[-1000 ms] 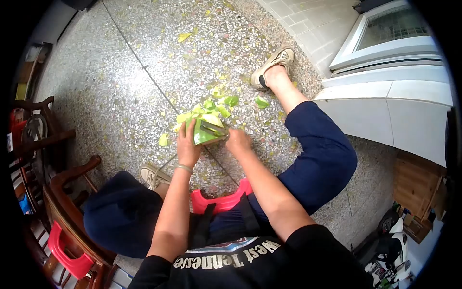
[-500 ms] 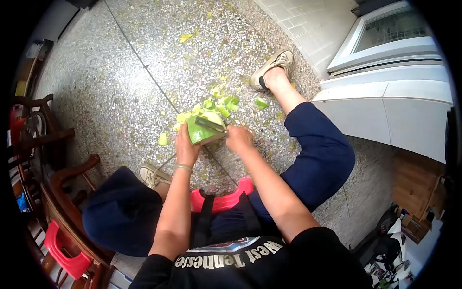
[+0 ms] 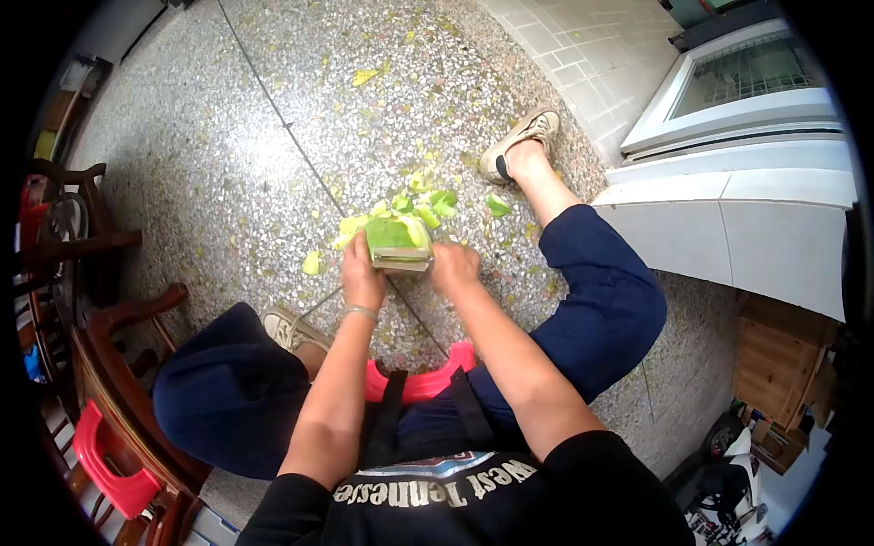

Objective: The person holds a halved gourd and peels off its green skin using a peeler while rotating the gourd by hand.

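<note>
A large green-skinned fruit or vegetable [image 3: 387, 234] with a pale cut edge is in front of me at floor level. My left hand [image 3: 362, 273] is closed against its left side, the fingers partly hidden. My right hand [image 3: 455, 267] is closed in a fist around the handle of a knife, which the fingers cover. The wide knife blade [image 3: 403, 258] lies level across the near side of the green piece. Green and yellowish peelings [image 3: 439, 202] are heaped just beyond it on the speckled floor.
A loose green scrap [image 3: 498, 205] and a yellow bit [image 3: 366, 76] lie farther out. My shoes [image 3: 523, 138] stand wide apart. Beneath me is a pink stool [image 3: 423, 378]. Wooden chairs [image 3: 137, 337] stand at left, a tiled ledge [image 3: 665, 214] at right.
The knife blade has come from the top of the green piece down to its near side, turning more level. The right hand still grips the handle, the left still holds the piece.
</note>
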### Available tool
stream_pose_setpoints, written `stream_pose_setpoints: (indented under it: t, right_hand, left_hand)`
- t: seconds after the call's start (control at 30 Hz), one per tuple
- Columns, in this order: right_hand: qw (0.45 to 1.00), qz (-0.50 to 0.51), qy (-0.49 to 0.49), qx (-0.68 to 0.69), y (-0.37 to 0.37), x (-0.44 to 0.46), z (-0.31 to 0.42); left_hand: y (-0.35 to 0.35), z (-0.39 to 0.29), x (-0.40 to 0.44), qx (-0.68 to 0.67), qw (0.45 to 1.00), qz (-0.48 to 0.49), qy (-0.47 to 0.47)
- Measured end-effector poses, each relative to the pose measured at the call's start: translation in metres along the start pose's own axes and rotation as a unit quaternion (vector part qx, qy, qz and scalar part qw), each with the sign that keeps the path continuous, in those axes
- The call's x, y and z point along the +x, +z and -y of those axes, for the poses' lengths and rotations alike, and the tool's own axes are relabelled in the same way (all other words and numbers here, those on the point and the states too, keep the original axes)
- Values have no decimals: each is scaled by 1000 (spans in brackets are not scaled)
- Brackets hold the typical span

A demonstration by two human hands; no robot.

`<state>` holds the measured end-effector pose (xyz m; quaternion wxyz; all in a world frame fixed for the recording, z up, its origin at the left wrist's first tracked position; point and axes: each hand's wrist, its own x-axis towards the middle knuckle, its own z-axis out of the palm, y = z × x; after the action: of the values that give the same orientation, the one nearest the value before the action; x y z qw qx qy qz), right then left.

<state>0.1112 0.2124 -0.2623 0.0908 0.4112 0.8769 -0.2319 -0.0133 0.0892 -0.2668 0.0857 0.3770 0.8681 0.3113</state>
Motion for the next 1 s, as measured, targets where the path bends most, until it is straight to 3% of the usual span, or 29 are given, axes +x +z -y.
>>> stream_pose_setpoints:
  t: [0.27, 0.33, 0.5, 0.6, 0.63, 0.77, 1.0]
  right_hand:
    - [993, 61, 90, 35, 1, 7, -30]
    - [979, 125, 141, 76, -3, 9, -26]
    - [953, 173, 183, 166, -2, -3, -23]
    - [965, 146, 192, 103, -30, -13, 3]
    - [977, 93, 168, 97, -24, -15, 4]
    - [991, 35, 95, 85, -6, -1, -3]
    - [992, 66, 37, 102, 13, 31, -37]
  left_hand:
    - [5, -15, 9, 51, 999, 4, 6]
    - [4, -15, 15, 52, 998, -10, 14]
    - [3, -17, 19, 67, 997, -10, 21]
    - [2, -15, 18, 51, 999, -1, 3]
    - [-1, -13, 17, 39, 999, 1, -9]
    - [-8, -5, 21, 19, 1000, 9, -20]
    - [-9, -6, 32, 22, 999, 24, 18]
